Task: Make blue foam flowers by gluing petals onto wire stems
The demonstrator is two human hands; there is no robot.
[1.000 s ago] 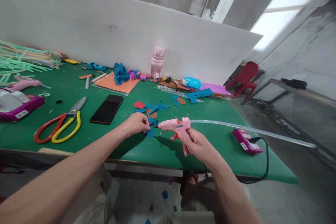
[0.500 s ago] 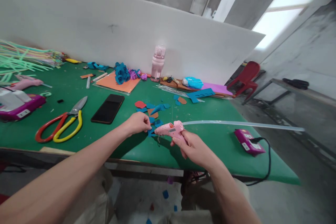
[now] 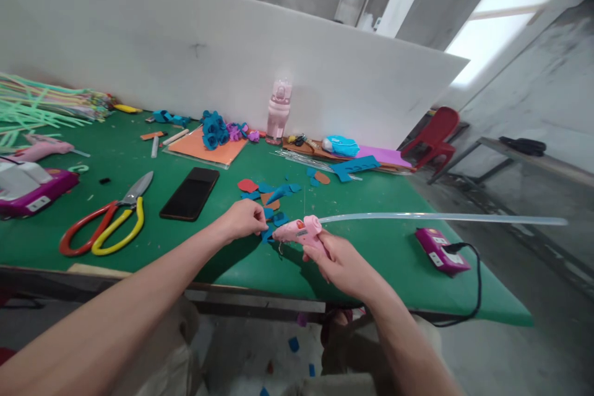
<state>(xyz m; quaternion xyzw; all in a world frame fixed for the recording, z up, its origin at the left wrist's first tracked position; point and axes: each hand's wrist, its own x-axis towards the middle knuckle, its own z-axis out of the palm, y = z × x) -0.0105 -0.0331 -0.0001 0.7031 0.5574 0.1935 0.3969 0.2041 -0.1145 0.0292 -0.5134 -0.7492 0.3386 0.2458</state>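
Head view, from the left: on a green-covered tabletop [image 3: 362,198], large metal scissors [image 3: 141,185] with one red and one yellow handle, then a flat black rectangular phone [image 3: 190,194]. Next, pinched between thumb and fingertips of the left hand [image 3: 244,219], a small flat blue cut piece [image 3: 267,237], just nearside of scattered blue, brown and red cut pieces [image 3: 279,193]. Nozzle at that piece, contact too small to tell, a pink plastic glue gun [image 3: 293,232], gripped round its handle by the right hand [image 3: 346,263]. From its back, running rightward past a magenta power block [image 3: 433,244], a long translucent glue stick [image 3: 436,217].
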